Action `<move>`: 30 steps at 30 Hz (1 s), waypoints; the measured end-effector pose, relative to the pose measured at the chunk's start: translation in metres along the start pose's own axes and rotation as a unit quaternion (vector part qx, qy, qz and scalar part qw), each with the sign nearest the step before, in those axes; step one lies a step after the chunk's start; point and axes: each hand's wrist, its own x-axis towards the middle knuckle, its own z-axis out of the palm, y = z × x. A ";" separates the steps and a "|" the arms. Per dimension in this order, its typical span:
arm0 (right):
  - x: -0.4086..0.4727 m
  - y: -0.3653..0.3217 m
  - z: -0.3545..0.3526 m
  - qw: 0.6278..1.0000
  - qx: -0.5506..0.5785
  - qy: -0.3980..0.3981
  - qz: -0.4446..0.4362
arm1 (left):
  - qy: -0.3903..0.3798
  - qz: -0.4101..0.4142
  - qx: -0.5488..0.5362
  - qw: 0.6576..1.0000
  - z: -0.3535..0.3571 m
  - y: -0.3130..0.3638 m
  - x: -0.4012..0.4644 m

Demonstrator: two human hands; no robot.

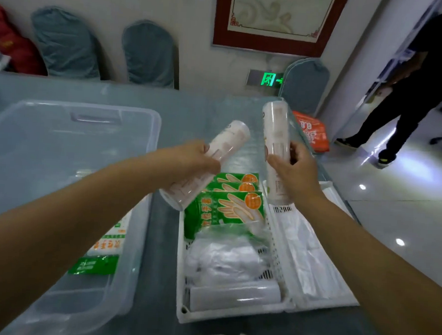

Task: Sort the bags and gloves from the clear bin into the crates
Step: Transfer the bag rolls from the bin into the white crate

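the left hand (pixel 189 156) is wrapped around the middle of a white bag roll (pixel 207 164), held tilted above the gap between the clear bin (pixel 139 214) and the near white crate (pixel 181 289). the right hand (pixel 293 166) clasps a second bag roll (pixel 275 144), held nearly upright over the far end of the right-hand crate (pixel 336 296).

taking the near white crate as the landmark: it sits on a grey-blue table (pixel 157 254) with a glossy cover, and holds three green glove packs (pixel 228 206) standing at its far end, a loose bundle of thin clear bags (pixel 225 255) in the middle, and a plain white roll (pixel 235 295) lying across its near end. touching its right wall is the second crate, holding flat white folded bags (pixel 310 260). to its left stands the clear bin, with a white-and-orange printed pack (pixel 112 241) and a green pack (pixel 93 264) against its right wall. beyond the crates, an orange packet (pixel 311 132) lies at the table's far right edge.

behind the table are grey-blue chair backs (pixel 149 54), a framed picture (pixel 275 20) on the pale wall and a green exit sign (pixel 269 79). a person in dark clothes (pixel 413 96) walks on the shiny tiled floor (pixel 405 217) to the right.
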 end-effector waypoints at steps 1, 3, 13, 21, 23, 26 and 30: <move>0.004 0.012 -0.009 1.000 -0.002 -0.010 0.009 | -0.014 -0.005 0.042 0.999 0.013 0.003 0.007; 0.013 0.034 -0.024 0.999 0.000 -0.032 0.022 | -0.045 -0.007 0.159 0.986 0.036 0.005 0.020; 0.039 0.101 -0.036 0.979 -0.068 -0.193 0.009 | -0.059 0.048 0.369 0.926 0.140 -0.029 0.044; 0.041 0.126 -0.033 0.947 -0.201 -0.234 -0.090 | -0.013 0.049 0.303 0.952 0.194 -0.078 0.017; 0.038 0.128 -0.029 0.936 -0.216 -0.258 -0.108 | -0.026 0.054 0.290 0.955 0.198 -0.086 0.011; 0.036 0.128 -0.020 0.921 -0.235 -0.284 -0.123 | -0.070 0.063 0.271 0.958 0.198 -0.094 0.008; 0.033 0.126 -0.008 0.920 -0.233 -0.287 -0.128 | -0.009 0.050 0.251 0.967 0.187 -0.097 0.018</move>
